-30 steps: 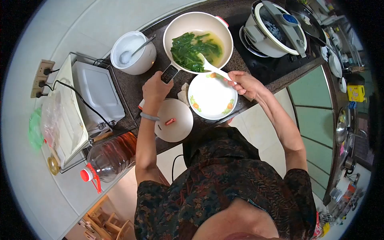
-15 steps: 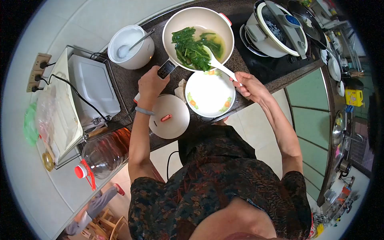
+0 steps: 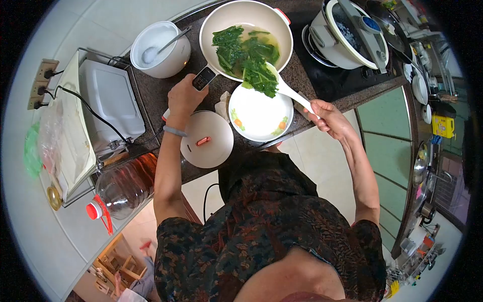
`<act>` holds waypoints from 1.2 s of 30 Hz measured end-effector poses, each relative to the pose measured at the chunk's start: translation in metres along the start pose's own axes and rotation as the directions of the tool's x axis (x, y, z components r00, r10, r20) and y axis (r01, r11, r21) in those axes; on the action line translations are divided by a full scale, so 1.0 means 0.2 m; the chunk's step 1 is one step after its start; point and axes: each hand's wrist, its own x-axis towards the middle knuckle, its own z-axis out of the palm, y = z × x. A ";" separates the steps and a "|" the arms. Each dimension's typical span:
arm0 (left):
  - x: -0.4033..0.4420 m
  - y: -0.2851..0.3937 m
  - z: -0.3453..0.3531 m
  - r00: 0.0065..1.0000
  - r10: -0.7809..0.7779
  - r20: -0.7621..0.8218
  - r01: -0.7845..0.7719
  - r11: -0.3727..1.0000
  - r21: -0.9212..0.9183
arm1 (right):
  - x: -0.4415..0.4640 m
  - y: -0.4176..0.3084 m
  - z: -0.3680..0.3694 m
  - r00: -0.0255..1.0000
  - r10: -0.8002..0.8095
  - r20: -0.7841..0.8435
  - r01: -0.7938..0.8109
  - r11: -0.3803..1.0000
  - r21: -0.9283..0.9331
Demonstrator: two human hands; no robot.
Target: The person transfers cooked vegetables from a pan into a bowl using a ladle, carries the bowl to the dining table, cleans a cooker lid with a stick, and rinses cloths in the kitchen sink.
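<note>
My left hand [image 3: 185, 96] is closed around the handle of a cream-coloured electric pan [image 3: 214, 27]; a dark display panel shows on that handle. Leafy greens [image 3: 229, 43] lie in yellowish broth inside the pan. In my right hand [image 3: 331, 121] is the handle of a white serving spoon [image 3: 293, 94]. Its head carries a clump of greens [image 3: 261, 78] across the pan's near rim and over a white plate [image 3: 257, 118] with a fruit-pattern border. The clump hides most of the spoon's head. Beside my left wrist lies a round white lid [image 3: 214, 156] with a red knob.
A white pot [image 3: 178, 63] with a metal ladle stands at the back left. On the black hob at right sits a cooker [image 3: 329, 53]. A large oil bottle [image 3: 121, 194] and a wire rack with a white box [image 3: 113, 100] are at left. A person's leg [image 3: 147, 277] shows at lower left.
My right hand has moved right and slightly down. The spoon now holds greens over the plate's far edge instead of inside the pan. My left hand keeps its grip; the view has shifted slightly.
</note>
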 end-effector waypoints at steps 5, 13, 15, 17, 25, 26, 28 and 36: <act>0.00 0.00 0.01 0.999 0.035 -0.041 -0.035 0.999 0.006 | -0.09 0.08 -0.03 0.998 0.048 0.032 -0.048 0.999 -0.005; 0.00 0.00 0.00 0.999 0.028 -0.023 -0.028 0.999 0.022 | -0.14 0.20 -0.06 0.997 0.080 -0.006 -0.081 0.989 -0.124; 0.00 0.01 0.00 0.999 0.024 -0.025 -0.024 1.000 0.013 | -0.14 0.20 -0.05 0.997 0.074 -0.011 -0.075 0.986 -0.148; 0.00 0.00 0.00 0.999 0.020 -0.028 -0.020 1.000 0.003 | -0.15 0.19 -0.03 0.998 0.049 -0.039 -0.058 0.965 -0.257; 0.00 -0.01 0.01 0.999 0.034 -0.036 -0.036 0.998 -0.049 | -0.12 0.27 0.05 0.856 -0.516 0.019 0.262 0.402 -0.877; 0.00 -0.01 0.01 0.999 0.034 -0.036 -0.036 0.998 -0.050 | -0.15 0.23 0.09 0.725 -0.679 0.113 0.283 0.144 -0.948; 0.00 0.00 0.00 1.000 0.020 -0.012 -0.021 0.999 -0.029 | -0.20 0.16 0.13 0.730 -0.674 0.111 0.200 0.055 -0.978; 0.00 0.02 -0.01 1.000 -0.004 0.002 0.004 1.000 -0.020 | -0.18 -0.10 0.09 0.491 -0.867 0.091 0.110 -0.042 -0.993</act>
